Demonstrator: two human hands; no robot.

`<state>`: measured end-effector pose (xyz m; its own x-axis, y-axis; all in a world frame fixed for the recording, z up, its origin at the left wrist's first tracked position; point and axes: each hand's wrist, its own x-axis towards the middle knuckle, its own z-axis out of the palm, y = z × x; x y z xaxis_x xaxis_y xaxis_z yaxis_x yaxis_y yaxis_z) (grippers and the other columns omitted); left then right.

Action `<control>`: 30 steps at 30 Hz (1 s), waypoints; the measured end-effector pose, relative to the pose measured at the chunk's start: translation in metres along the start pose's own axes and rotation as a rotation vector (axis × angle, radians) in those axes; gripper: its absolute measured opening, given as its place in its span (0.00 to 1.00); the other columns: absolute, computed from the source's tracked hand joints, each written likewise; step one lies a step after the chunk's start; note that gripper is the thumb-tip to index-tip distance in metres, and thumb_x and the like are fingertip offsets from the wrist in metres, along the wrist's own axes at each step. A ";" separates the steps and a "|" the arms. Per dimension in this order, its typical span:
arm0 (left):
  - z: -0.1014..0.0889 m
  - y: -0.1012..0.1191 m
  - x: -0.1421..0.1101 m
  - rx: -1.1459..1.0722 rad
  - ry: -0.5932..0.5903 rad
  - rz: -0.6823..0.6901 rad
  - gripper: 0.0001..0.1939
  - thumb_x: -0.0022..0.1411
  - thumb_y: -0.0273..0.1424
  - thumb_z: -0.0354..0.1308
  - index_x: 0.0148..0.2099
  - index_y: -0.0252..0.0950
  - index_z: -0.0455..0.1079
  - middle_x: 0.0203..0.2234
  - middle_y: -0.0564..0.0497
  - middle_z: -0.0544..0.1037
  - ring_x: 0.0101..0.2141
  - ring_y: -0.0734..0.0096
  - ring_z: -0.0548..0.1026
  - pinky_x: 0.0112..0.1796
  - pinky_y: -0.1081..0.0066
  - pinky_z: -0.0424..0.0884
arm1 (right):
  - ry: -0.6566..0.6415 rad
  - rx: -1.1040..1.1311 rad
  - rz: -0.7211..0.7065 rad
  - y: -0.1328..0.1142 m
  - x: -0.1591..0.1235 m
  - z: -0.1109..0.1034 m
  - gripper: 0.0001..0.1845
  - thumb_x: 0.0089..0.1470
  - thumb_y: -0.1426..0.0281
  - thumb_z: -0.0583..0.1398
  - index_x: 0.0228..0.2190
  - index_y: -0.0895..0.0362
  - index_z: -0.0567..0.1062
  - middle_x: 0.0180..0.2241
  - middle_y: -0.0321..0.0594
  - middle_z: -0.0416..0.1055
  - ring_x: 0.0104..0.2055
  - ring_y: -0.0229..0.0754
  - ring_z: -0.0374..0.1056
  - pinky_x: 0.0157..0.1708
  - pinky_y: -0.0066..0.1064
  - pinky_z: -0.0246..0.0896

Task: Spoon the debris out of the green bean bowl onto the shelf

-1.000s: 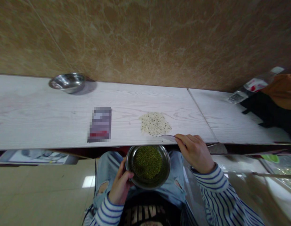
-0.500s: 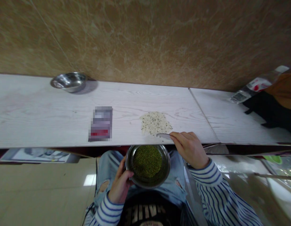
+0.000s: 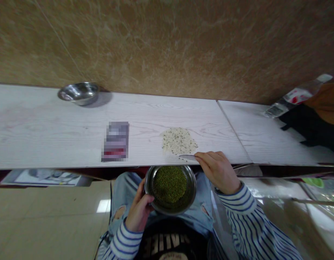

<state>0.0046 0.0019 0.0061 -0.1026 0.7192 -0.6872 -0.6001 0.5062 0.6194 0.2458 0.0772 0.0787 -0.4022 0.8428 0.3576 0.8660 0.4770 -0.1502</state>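
- Your left grip (image 3: 139, 213) is clamping a metal bowl (image 3: 191, 189) over your lap; it is containing green grains (image 3: 171, 184).
- Your right grip (image 3: 219, 171) is pinching a thin tool (image 3: 186, 157) together at one end.
- The tool's tip is pointing left, just beside a pale, dark-flecked pile (image 3: 179, 141) lying on the surface (image 3: 145, 112).
- A blurred packet (image 3: 116, 142) is lying left of the pile.

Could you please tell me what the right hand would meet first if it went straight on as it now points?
The right hand, its thin tool pointing left, would probably meet the near edge of the speckled grain pile first; whether the tip touches it is unclear.
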 end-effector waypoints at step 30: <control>0.006 -0.006 0.002 0.027 -0.054 0.010 0.35 0.40 0.24 0.58 0.55 0.44 0.67 0.44 0.51 0.73 0.33 0.67 0.69 0.26 0.70 0.67 | -0.004 -0.026 0.064 -0.021 -0.003 0.003 0.10 0.62 0.70 0.53 0.40 0.57 0.73 0.32 0.40 0.77 0.34 0.40 0.70 0.38 0.34 0.55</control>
<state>0.0129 0.0029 0.0031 -0.0657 0.7486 -0.6597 -0.5777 0.5106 0.6369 0.2278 0.0648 0.0784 -0.3465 0.8725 0.3444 0.8976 0.4151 -0.1486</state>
